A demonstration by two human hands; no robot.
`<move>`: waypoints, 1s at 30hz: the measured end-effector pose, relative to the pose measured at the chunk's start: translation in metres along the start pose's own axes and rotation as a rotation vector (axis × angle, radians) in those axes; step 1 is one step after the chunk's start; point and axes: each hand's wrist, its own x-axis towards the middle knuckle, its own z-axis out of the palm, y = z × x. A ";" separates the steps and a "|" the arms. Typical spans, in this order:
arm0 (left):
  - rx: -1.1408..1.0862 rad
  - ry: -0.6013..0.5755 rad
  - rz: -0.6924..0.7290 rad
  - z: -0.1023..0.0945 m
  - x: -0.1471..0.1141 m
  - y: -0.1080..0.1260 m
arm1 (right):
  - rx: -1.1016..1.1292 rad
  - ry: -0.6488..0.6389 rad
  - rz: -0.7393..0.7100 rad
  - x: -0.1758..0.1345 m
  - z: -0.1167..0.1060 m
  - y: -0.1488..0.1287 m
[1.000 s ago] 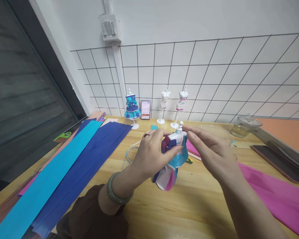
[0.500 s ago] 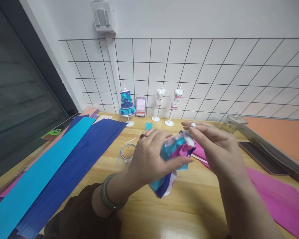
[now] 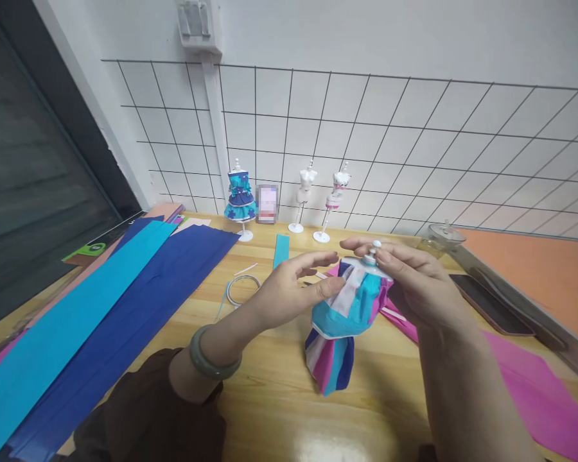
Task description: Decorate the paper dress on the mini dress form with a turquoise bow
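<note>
A miniature dress form [image 3: 374, 250] with a white knobbed neck stands tilted in front of me. It wears a puffy paper dress [image 3: 347, 308] in turquoise, pink, white and dark blue panels, drawn in at the waist by a pale band and flaring again below. My right hand [image 3: 419, 279] pinches the form by its neck and shoulder, the thumb beside the knob. At the dress's left side, my left hand [image 3: 291, 292] has its thumb and fingers apart; the thumb tip reaches the bodice, though I cannot tell whether it presses on it.
Turquoise [image 3: 96, 314] and dark blue paper [image 3: 173, 289] lie at left, pink paper [image 3: 534, 385] at right. A tape roll [image 3: 243, 290] and turquoise strip [image 3: 281, 250] are near my left hand. Behind stand a dressed form [image 3: 241, 199], two other forms [image 3: 306, 186] and a phone [image 3: 268, 204].
My left hand has loosened from around the dress and moved left. The form has turned more upright, showing its bodice and skirt. The view has shifted slightly.
</note>
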 end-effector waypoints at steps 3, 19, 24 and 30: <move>-0.084 -0.089 0.014 0.002 0.001 -0.006 | -0.028 0.050 0.001 0.001 -0.001 -0.001; -0.341 0.009 0.017 -0.005 0.002 -0.006 | -0.273 0.023 -0.236 -0.014 0.030 -0.009; -0.428 0.038 -0.031 -0.019 0.008 -0.016 | -0.157 0.099 -0.108 -0.008 0.023 -0.002; -0.476 0.119 -0.086 -0.031 0.015 -0.024 | -0.129 -0.103 0.049 0.000 0.017 0.005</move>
